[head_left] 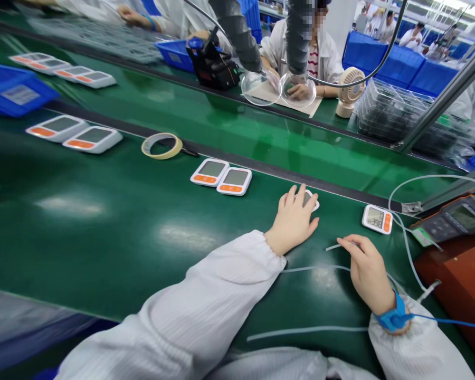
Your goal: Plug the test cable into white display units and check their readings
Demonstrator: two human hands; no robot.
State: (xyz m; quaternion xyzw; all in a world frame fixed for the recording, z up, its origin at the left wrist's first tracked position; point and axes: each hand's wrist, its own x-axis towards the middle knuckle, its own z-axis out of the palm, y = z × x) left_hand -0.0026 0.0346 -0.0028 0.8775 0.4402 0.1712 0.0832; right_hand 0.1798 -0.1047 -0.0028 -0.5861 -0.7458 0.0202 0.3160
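Observation:
My left hand point(295, 216) lies over a white blood-pressure monitor point(313, 202) on the green belt point(114, 221), its fingers curled on top of the unit and hiding most of it. My right hand point(366, 269) pinches the end of a thin clear tube point(332, 246) between thumb and forefinger, just right of the left hand. A blue wrist strap point(396, 315) circles my right wrist. Another monitor point(377, 218) with a lit display lies to the right, a clear tube running to it.
Two monitors point(221, 177) lie side by side further left on the belt, more pairs point(75, 134) beyond. A tape roll point(162, 145) sits at the belt's far edge. A grey meter point(455, 219) rests on a brown bench at right. Co-workers sit opposite, near a small fan point(349, 91).

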